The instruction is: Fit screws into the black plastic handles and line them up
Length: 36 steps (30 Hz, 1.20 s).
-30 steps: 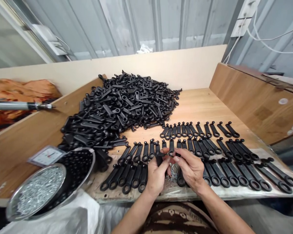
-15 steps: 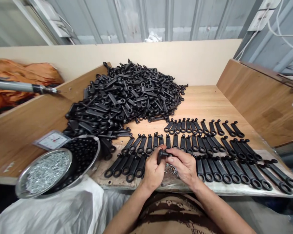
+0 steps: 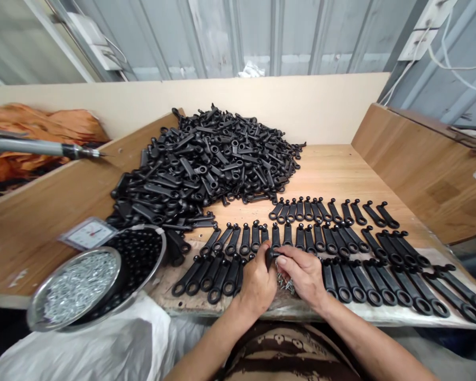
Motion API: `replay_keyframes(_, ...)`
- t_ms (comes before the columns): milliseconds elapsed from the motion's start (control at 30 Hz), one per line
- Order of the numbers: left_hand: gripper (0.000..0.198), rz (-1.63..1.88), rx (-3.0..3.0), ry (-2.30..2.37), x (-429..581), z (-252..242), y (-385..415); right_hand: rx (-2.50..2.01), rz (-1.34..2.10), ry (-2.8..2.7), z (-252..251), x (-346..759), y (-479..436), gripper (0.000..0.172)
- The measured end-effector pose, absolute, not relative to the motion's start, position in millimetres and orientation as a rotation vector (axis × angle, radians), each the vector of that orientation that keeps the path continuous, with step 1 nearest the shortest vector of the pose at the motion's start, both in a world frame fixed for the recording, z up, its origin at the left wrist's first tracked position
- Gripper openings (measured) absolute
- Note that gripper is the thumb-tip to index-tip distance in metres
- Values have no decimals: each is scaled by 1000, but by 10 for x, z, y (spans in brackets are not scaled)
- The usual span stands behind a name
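So the left hand (image 3: 257,286) is gripping a black crank piece (image 3: 270,257) in front of the body, just above the table's near edge, and the right hand (image 3: 303,270) is pinching its end; can't tell if those fingers are hiding a screw too. Loose screws (image 3: 286,284) are lying right under the hands. Rows of black cranks (image 3: 359,278) are spreading out around them, a huge heap (image 3: 214,164) is sitting behind, and a screw bowl (image 3: 32,313) is resting off left.

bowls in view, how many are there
2: the smaller bowl, holding shiny metal pieces, sits at lower left; the larger bowl, holding black balls, is partly hidden behind it.
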<state>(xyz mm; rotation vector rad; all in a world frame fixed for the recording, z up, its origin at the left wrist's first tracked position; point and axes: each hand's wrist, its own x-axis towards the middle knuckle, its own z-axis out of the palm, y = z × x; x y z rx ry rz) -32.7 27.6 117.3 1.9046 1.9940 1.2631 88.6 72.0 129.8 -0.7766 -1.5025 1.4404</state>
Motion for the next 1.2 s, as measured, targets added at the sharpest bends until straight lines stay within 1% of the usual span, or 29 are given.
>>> replay_keyframes(67,30,1210,1888,1913,-323,1183,302,-771,1687,-1418,1268,940,781,18)
replay_keyframes(133,30,1171,1881,1845,-315,1189,324,-759,1825,-1331,1242,994,829,20)
replay_keyframes(333,36,1110,2019,1870,-282,1166,352,-645,1969,-1044,1222,1061,851,18)
replay_keyframes(467,42,1046,2196,1925,-285,1134,346,-678,2031,-953,1225,1047,841,17)
replay_keyframes(600,39,1092,2221,1915,-281,1099,342,-681,2111,-861,1229,1032,835,21)
replay_keyframes(933,34,1249,2053,1831,-251,1026,343,-694,2176,-807,1271,1030,788,21)
replay_keyframes(1200,35,1243,1955,1843,-212,989,372,-787,1992,-926,1333,990,742,23)
